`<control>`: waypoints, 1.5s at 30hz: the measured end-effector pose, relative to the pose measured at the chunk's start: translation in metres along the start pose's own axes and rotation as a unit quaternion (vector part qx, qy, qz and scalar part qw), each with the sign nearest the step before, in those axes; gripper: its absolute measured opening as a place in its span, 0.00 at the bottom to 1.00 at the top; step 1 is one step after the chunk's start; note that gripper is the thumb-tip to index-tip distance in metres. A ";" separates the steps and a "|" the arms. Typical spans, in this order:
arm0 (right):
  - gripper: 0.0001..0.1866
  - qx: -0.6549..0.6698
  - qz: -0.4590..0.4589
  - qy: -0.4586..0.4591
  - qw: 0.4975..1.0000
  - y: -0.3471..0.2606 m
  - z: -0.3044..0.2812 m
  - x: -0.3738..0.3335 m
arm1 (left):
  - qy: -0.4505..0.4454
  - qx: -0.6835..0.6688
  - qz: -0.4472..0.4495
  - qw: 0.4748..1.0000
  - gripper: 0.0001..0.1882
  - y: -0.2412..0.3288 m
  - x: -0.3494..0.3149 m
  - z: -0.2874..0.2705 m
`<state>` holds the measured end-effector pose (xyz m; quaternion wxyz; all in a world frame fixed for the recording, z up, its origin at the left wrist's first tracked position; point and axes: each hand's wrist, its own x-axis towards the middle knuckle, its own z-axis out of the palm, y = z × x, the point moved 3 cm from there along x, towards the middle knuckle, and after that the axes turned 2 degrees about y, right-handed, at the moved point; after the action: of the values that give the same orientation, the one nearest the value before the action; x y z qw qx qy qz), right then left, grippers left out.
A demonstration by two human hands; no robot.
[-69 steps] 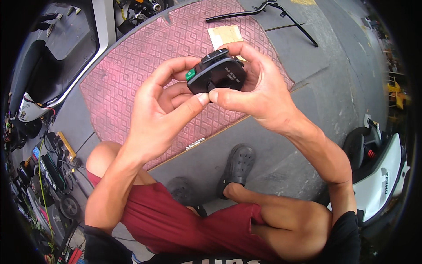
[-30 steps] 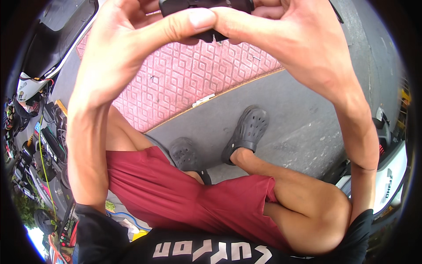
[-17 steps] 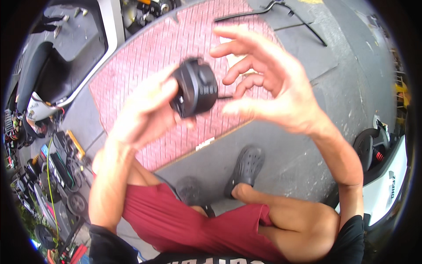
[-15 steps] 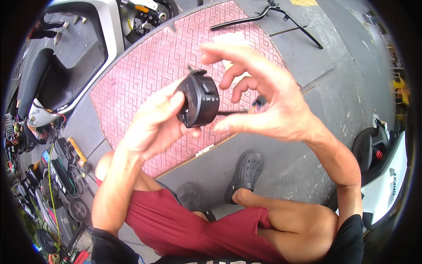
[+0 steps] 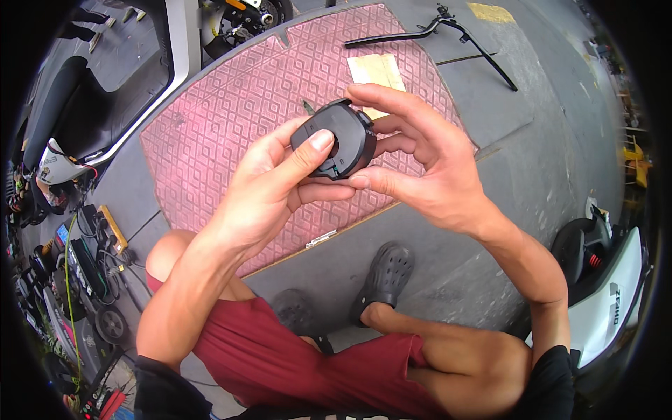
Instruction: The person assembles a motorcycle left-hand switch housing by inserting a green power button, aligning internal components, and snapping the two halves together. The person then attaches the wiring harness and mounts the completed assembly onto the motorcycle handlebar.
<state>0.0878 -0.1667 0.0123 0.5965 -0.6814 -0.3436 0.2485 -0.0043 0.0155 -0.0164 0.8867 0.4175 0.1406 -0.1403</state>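
Observation:
A black handlebar switch housing [image 5: 354, 137] is held up above the pink patterned mat, its flat side with a round hole facing me. My left hand [image 5: 262, 171] grips it from the left, thumb pressed over the hole and fingers underneath. On the other side, my right hand [image 5: 441, 164] is curled around the right edge. Its index fingertip is at the top and its thumb at the lower corner. The right hand's middle fingers are partly hidden behind the housing.
Beneath lies the pink mat [image 5: 210, 161] with a yellowish paper sheet [image 5: 376, 70] and a small white item [image 5: 321, 239]. A black handlebar [image 5: 448, 24] rests beyond it. Scooter bodywork [image 5: 175, 42] stands left, a white scooter panel [image 5: 609, 308] right, and tools and cables [image 5: 94, 259] lie lower left.
The switch housing has turned so its flat side faces me, and it has moved slightly right and up. My right hand has closed in from a spread pose onto its right edge.

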 end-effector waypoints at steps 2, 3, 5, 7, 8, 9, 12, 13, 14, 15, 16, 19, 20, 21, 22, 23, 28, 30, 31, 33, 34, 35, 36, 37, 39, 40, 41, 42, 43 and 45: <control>0.48 -0.134 -0.065 0.023 0.989 0.006 0.003 -0.004 | 0.037 0.033 0.040 0.998 0.25 0.000 0.001 0.002; 0.49 -0.200 -0.097 0.035 0.974 0.007 0.006 -0.006 | 0.055 0.049 0.059 0.996 0.26 -0.001 0.002 0.005; 0.54 -0.279 -0.130 0.060 0.950 0.004 0.018 -0.007 | 0.107 0.080 0.115 0.984 0.28 -0.004 0.001 0.011; 0.60 -0.354 -0.190 0.100 0.910 0.008 0.023 -0.004 | 0.115 0.080 0.158 0.977 0.30 -0.013 0.000 0.021; 0.59 -0.376 -0.189 0.099 0.902 0.008 0.019 -0.003 | 0.114 0.082 0.184 0.973 0.30 -0.015 -0.001 0.026; 0.58 -0.398 -0.187 0.098 0.893 0.006 0.015 -0.003 | 0.103 0.080 0.182 0.975 0.30 -0.013 -0.002 0.028; 0.57 -0.423 -0.178 0.107 0.882 0.000 0.013 -0.002 | 0.097 0.067 0.186 0.976 0.30 -0.016 -0.002 0.027; 0.57 -0.420 -0.173 0.113 0.884 0.000 0.015 -0.003 | 0.099 0.060 0.186 0.976 0.30 -0.019 -0.001 0.027; 0.56 -0.416 -0.168 0.118 0.886 0.001 0.017 -0.003 | 0.102 0.054 0.182 0.976 0.30 -0.021 0.000 0.028; 0.57 -0.414 -0.158 0.124 0.888 0.002 0.018 -0.003 | 0.104 0.049 0.178 0.977 0.31 -0.020 0.001 0.029; 0.57 -0.415 -0.148 0.132 0.888 0.001 0.017 -0.002 | 0.103 0.044 0.176 0.978 0.31 -0.019 0.003 0.031; 0.56 -0.399 -0.185 0.148 0.886 0.000 0.012 0.002 | 0.104 -0.009 0.143 0.984 0.29 -0.011 0.004 0.029; 0.55 -0.361 -0.197 0.152 0.899 0.000 0.011 0.001 | 0.102 -0.011 0.127 0.987 0.29 -0.006 0.003 0.026; 0.55 -0.324 -0.210 0.155 0.909 0.000 0.009 0.001 | 0.101 0.005 0.127 0.987 0.29 -0.002 0.003 0.025; 0.53 -0.261 -0.209 0.158 0.929 -0.004 0.007 -0.003 | 0.089 -0.021 0.126 0.988 0.29 0.000 0.003 0.025; 0.51 -0.184 -0.176 0.152 0.955 -0.006 0.005 -0.004 | 0.076 -0.047 0.124 0.988 0.29 0.002 0.004 0.025; 0.42 0.095 -0.010 0.071 0.993 -0.010 -0.003 0.004 | 0.017 -0.029 0.139 0.990 0.28 0.000 0.003 0.019; 0.40 0.092 -0.005 0.049 0.995 -0.013 -0.007 0.006 | 0.011 0.002 0.120 0.993 0.31 0.005 0.003 0.020; 0.38 0.097 0.002 0.041 0.994 -0.013 -0.008 0.007 | 0.004 0.015 0.110 0.994 0.32 0.006 0.003 0.016; 0.36 0.119 0.029 0.039 0.992 -0.011 -0.011 0.006 | 0.001 0.047 0.112 0.993 0.34 0.008 0.003 0.014; 0.34 0.123 0.040 0.038 0.991 -0.010 -0.012 0.005 | 0.004 0.064 0.123 0.990 0.34 0.008 0.003 0.014; 0.33 0.113 0.047 0.034 0.992 -0.008 -0.013 0.005 | 0.008 0.082 0.135 0.987 0.34 0.008 0.003 0.014; 0.33 0.100 0.057 0.031 0.993 -0.008 -0.013 0.005 | 0.004 0.082 0.126 0.989 0.34 0.007 0.003 0.013; 0.32 0.088 0.066 0.027 0.994 -0.008 -0.013 0.005 | 0.001 0.084 0.118 0.990 0.34 0.006 0.002 0.012; 0.32 0.056 0.092 0.022 0.994 -0.012 -0.013 0.006 | -0.001 0.085 0.107 0.991 0.33 0.005 0.002 0.012; 0.32 0.076 0.092 0.032 0.992 -0.012 -0.012 0.006 | -0.002 0.084 0.105 0.991 0.33 0.005 0.003 0.012; 0.32 0.096 0.092 0.041 0.990 -0.011 -0.011 0.006 | -0.002 0.084 0.103 0.991 0.33 0.005 0.004 0.013; 0.32 0.116 0.092 0.050 0.988 -0.010 -0.010 0.007 | -0.004 0.070 0.106 0.992 0.33 0.004 0.005 0.014; 0.32 0.113 0.107 0.048 0.987 -0.010 -0.010 0.007 | -0.005 0.057 0.111 0.992 0.33 0.002 0.006 0.014; 0.34 0.107 0.138 0.043 0.984 -0.012 -0.011 0.008 | -0.003 0.046 0.117 0.992 0.32 0.003 0.007 0.014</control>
<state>0.0994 -0.1672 0.0267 0.6405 -0.6644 -0.1917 0.3340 0.0047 0.0054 -0.0086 0.8771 0.4714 0.0812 -0.0430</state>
